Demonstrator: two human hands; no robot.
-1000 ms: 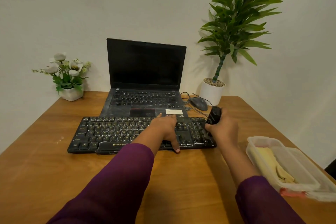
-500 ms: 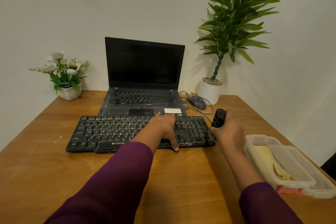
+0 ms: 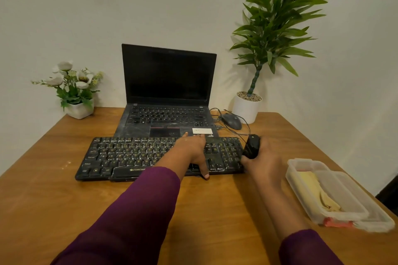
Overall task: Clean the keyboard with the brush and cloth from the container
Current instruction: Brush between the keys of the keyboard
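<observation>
A black dusty keyboard (image 3: 133,157) lies across the wooden desk in front of the laptop. My left hand (image 3: 191,150) rests flat on its right half, thumb hooked over the front edge. My right hand (image 3: 265,161) grips a black brush (image 3: 252,146) at the keyboard's right end, its dark head just off the numpad edge. The clear plastic container (image 3: 305,168) sits at the right with a yellow cloth (image 3: 312,189) folded inside.
An open black laptop (image 3: 168,92) stands behind the keyboard. A wired mouse (image 3: 232,120) and a potted plant (image 3: 247,107) are at the back right, a small flower pot (image 3: 79,109) at the back left. The container's lid (image 3: 379,219) lies under it.
My right hand with the brush swung off the keyboard's right end toward the container, then came back to the keyboard's right edge. My left hand stayed put on the keys.
</observation>
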